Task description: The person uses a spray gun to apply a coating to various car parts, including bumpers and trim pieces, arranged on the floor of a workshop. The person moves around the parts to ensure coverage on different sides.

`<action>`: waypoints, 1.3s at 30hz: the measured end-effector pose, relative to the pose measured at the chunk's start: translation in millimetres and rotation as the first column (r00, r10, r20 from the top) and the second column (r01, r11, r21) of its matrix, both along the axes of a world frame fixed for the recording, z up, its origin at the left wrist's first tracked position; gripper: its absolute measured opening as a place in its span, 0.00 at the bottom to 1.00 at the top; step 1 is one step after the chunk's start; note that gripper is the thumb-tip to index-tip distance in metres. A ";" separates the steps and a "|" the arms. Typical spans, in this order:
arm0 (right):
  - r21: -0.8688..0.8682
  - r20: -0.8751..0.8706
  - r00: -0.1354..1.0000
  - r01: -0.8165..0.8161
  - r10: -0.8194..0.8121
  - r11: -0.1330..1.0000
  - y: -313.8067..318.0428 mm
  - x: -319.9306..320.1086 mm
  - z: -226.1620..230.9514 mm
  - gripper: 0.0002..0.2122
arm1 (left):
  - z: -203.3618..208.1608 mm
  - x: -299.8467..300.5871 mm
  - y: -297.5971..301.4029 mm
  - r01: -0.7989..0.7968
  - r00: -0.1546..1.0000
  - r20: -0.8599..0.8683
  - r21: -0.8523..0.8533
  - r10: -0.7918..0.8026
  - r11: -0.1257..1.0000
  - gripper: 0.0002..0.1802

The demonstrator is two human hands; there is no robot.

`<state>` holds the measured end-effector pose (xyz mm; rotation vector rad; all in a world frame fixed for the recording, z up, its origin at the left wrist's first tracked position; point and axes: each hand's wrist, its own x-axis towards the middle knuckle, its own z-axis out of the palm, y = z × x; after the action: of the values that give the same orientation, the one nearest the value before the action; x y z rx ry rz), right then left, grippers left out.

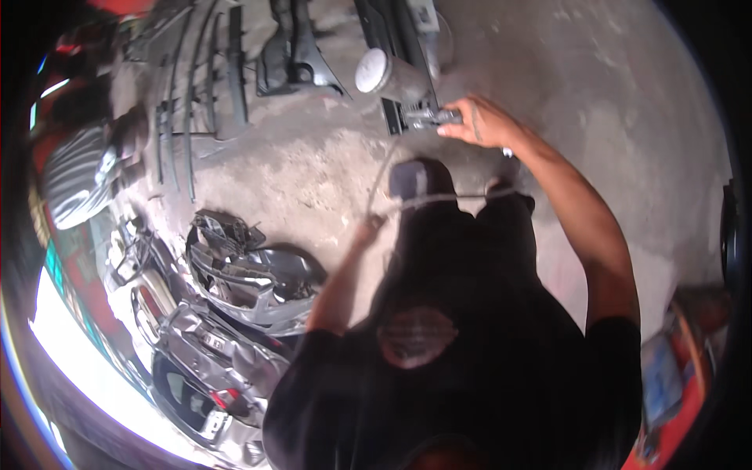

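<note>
My right hand [483,123] is wrapped round the handle of a metal spray gun [427,117]. On the gun sits a translucent cup [409,83] with a round white lid [373,70], tilted toward the left. Just beyond and partly under the gun lies a long dark panel [392,35] on the floor. Lower and to the left, my left hand [374,225] is closed on a thin grey hose [439,199], slightly blurred. One stretch of hose crosses to the right in front of my legs; another curves up toward the gun.
A dark moulded car panel [294,51] and several narrow trim strips [211,70] lie at the far left. Nearer on the left are a dark bumper-like part [258,274] and a heap of silvery car parts [204,345]. At the right edge stands a red-framed object [681,407].
</note>
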<state>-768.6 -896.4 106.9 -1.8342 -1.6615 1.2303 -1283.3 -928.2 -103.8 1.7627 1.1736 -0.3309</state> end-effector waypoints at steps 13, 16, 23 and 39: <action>0.354 -0.154 0.933 0.360 -0.326 0.863 173.9 66.2 -12.1 0.20 | -70.3 117.7 -342.0 -0.666 -0.008 0.098 -0.743 0.995 0.068 0.21; 0.320 -0.170 0.950 0.306 -0.264 0.897 202.0 38.1 -40.7 0.18 | -35.3 208.9 -322.1 -0.663 0.607 0.109 -0.477 0.787 0.577 0.21; 0.271 -0.367 0.923 -0.014 0.117 0.962 257.8 -15.4 -101.5 0.19 | 40.0 271.0 -293.0 -0.720 0.630 -0.034 -0.399 0.776 0.567 0.20; 0.171 -0.394 0.918 0.033 0.037 0.985 351.3 41.1 -101.2 0.17 | 72.9 416.8 -246.5 -0.820 0.543 -0.110 -0.281 0.832 0.498 0.18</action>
<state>-727.5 -545.0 5.7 -1.3682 -1.4882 1.3065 -866.5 -1174.7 -30.9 0.7552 1.6950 0.1230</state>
